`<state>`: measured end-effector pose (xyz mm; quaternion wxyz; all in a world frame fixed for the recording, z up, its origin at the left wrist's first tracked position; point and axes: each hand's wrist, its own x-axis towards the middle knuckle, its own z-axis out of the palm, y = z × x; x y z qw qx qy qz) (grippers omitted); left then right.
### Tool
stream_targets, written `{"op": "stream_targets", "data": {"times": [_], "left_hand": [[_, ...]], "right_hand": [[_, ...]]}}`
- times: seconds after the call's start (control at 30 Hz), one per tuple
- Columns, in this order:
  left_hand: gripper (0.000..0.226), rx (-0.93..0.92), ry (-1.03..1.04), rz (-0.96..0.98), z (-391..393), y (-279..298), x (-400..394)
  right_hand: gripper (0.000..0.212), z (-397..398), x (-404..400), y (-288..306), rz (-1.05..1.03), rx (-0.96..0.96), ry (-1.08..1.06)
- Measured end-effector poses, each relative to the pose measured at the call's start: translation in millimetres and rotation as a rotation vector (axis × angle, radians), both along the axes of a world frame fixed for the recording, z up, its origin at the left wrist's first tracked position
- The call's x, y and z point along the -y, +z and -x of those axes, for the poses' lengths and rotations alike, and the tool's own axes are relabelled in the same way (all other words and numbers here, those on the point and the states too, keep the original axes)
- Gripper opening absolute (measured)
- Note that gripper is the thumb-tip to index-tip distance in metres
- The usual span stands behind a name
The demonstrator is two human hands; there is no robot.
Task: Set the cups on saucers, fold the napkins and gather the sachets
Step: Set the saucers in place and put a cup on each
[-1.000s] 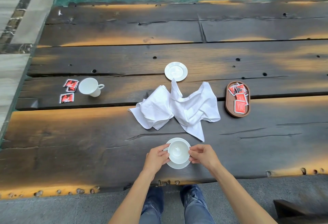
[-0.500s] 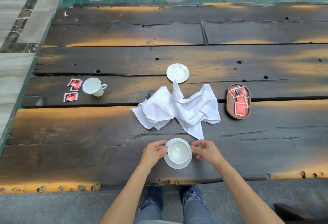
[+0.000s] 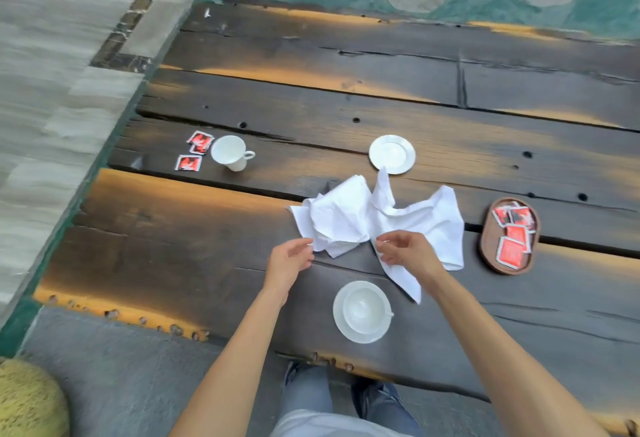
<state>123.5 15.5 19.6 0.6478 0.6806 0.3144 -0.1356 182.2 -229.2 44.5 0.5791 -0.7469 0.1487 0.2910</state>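
Dark, scorched planks made up the desk (image 3: 138, 263), and nearest the person, low in the middle of the frame, one cup (image 3: 363, 310) already sat upright on its saucer (image 3: 343, 327), so that part of the task looked done for one pair. Just above it both hands hovered at the near edge of the crumpled white napkins (image 3: 349, 218): the left hand (image 3: 289, 260) had relaxed fingers reaching toward the left napkin's hem, holding nothing, while the right hand (image 3: 405, 251) appeared to pinch a fold of the right-hand cloth, though blur made the pinch uncertain. Judging by that pose, the folding was about to start, each hand seeking an edge to spread the cloth flat. To the right, an oval wooden tray (image 3: 486, 253) held several red sachets (image 3: 510, 249), seemingly the collecting place. Further up, an empty saucer (image 3: 392, 154) lay just beyond the napkins, well apart from the second cup (image 3: 230, 152) at the middle left, which stood on the bare desk with its handle pointing right. Three loose sachets (image 3: 194, 152) lay just beside that cup, not yet gathered.
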Motion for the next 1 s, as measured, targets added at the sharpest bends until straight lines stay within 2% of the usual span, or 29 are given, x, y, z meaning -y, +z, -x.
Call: {"op": "stream_targets", "data": {"times": [0.3, 0.47, 0.7, 0.9, 1.0], "left_hand": [[0.030, 0.019, 0.119, -0.131, -86, -17, -120], [0.037, 0.000, 0.163, -0.161, -133, -32, -180], [0.049, -0.018, 0.300, -0.204, -187, -48, -232], [0.037, -0.007, 0.228, -0.144, -206, -55, -253], [0.033, 0.021, 0.199, -0.124, -207, -57, -256]], "right_hand": [[0.027, -101, -117, -19, 0.006, 0.034, 0.045], [0.024, -151, -191, -42, 0.013, 0.004, 0.046], [0.034, -200, -274, -54, 0.011, -0.023, 0.081], [0.040, -217, -320, -56, -0.033, -0.065, 0.143], [0.042, -217, -336, -60, 0.026, -0.058, 0.183]]}}
